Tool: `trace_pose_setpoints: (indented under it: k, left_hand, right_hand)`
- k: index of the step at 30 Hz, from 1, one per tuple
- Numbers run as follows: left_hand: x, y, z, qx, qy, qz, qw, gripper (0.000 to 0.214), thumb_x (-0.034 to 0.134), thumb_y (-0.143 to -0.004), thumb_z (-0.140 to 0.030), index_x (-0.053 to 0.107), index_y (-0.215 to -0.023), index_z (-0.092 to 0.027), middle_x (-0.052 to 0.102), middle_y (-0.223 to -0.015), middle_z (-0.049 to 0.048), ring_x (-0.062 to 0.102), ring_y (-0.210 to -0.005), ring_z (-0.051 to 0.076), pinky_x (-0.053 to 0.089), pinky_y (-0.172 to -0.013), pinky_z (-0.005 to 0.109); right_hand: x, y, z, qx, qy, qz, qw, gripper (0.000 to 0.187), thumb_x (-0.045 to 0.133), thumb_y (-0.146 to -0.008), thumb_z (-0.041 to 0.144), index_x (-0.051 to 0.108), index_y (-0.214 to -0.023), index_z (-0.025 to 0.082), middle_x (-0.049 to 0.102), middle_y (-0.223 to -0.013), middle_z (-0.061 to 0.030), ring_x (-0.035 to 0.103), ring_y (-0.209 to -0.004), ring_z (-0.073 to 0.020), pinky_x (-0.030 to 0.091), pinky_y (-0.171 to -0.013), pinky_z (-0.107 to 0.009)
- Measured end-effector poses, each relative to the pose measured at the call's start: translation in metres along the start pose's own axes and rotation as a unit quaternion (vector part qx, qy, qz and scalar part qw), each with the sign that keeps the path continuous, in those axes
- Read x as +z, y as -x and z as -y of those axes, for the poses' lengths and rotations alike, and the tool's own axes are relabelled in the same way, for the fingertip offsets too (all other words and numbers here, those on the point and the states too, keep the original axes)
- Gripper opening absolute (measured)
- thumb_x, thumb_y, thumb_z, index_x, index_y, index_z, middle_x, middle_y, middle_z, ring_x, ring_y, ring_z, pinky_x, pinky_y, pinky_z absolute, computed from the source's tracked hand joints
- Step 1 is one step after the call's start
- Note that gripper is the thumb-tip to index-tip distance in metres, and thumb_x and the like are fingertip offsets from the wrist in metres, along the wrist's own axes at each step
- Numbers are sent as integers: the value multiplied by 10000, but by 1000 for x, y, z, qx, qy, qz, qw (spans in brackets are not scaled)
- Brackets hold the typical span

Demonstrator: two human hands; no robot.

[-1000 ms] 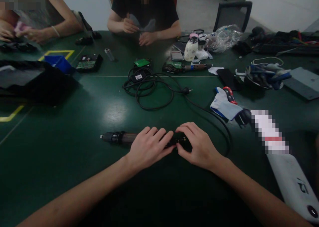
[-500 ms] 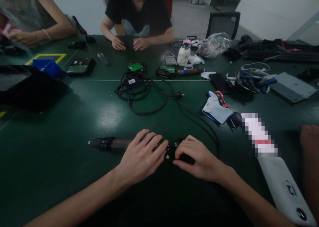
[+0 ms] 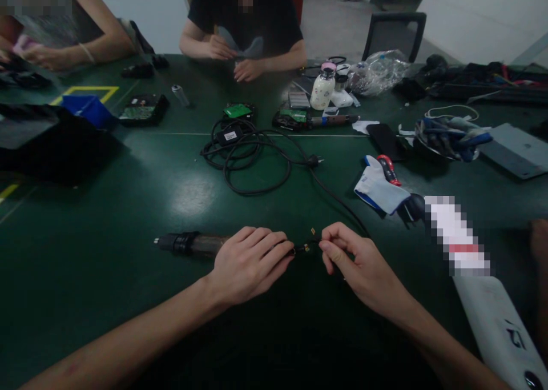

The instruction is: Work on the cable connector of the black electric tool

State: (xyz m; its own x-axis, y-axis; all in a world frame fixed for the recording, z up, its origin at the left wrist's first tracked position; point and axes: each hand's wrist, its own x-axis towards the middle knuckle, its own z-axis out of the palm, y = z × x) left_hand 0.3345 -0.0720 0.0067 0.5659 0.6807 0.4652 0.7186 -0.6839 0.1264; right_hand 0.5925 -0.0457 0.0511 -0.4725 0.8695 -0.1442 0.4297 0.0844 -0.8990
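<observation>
An electric screwdriver [image 3: 203,244] with a brown, see-through body lies on the dark green table, its metal tip pointing left. My left hand [image 3: 252,261] is wrapped over its rear part, fingers together and hiding that end. Just right of those fingertips are small dark parts with brass-coloured bits [image 3: 306,248]. A tiny brass-coloured piece [image 3: 313,231] shows a little farther back. My right hand [image 3: 353,258] is closed in a pinch beside these parts, thumb against fingers. What it pinches is too dark and small to name. A black cable [image 3: 342,201] runs toward this hand from behind.
A coiled cable with a black adapter [image 3: 231,135] lies ahead. Circuit-board units [image 3: 293,119], a second electric screwdriver [image 3: 336,120] and a floral bottle [image 3: 322,88] stand farther back. At right are a white-blue glove [image 3: 379,187] and a long white object [image 3: 499,316]. Two people sit opposite.
My right hand has drawn slightly right, away from the left one, and turned its pinch. The brass-coloured bits have shifted. My left hand stays over the screwdriver. The camera view has moved slightly.
</observation>
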Motion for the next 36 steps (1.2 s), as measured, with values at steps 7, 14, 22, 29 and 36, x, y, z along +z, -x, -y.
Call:
trace_pose_setpoints:
  k: [7,14,22,29,36]
  left_hand:
    - [-3,3,-1,1,-3,-44,999,312,723,-964,-281,684,-1270,-233,756,-1235,0,697,-1049,188,485,-898,364]
    - [-2,3,-1,36,8,27,999,265,673,-977,-306,705,-1225,-218,755,-1211,16,688,-1005,201,492,-830,374]
    - [-3,5,-2,38,2,29,999,284,662,-988,-298,689,-1253,-200,749,-1241,31,676,-1030,211,488,-859,381]
    - [-3,5,-2,36,4,35,999,274,667,-984,-295,686,-1243,-208,749,-1239,17,678,-1031,210,485,-860,381]
    - [-2,4,-2,30,6,35,999,308,678,-965,-324,689,-1253,-216,752,-1227,33,683,-1041,211,502,-864,386]
  right_hand:
    - [-8,2,5,47,-78,125,988,245,439,-1140,425,513,-1025,221,614,-760,30,574,-711,-139,434,-700,-285]
    - [14,-5,-15,38,-186,76,979,231,596,-1066,427,564,-1010,205,529,-715,50,492,-607,-116,400,-556,-247]
    - [18,-4,-27,-121,51,8,991,110,653,-1029,254,725,-1096,204,666,-922,-28,605,-756,-150,459,-656,-288]
    - [17,-6,-25,-143,63,1,988,94,662,-1009,222,729,-1069,195,613,-858,-14,580,-713,-141,449,-620,-277]
    - [20,-2,-25,-165,75,-6,983,123,627,-1011,190,713,-1099,200,610,-886,-23,574,-687,-131,461,-604,-264]
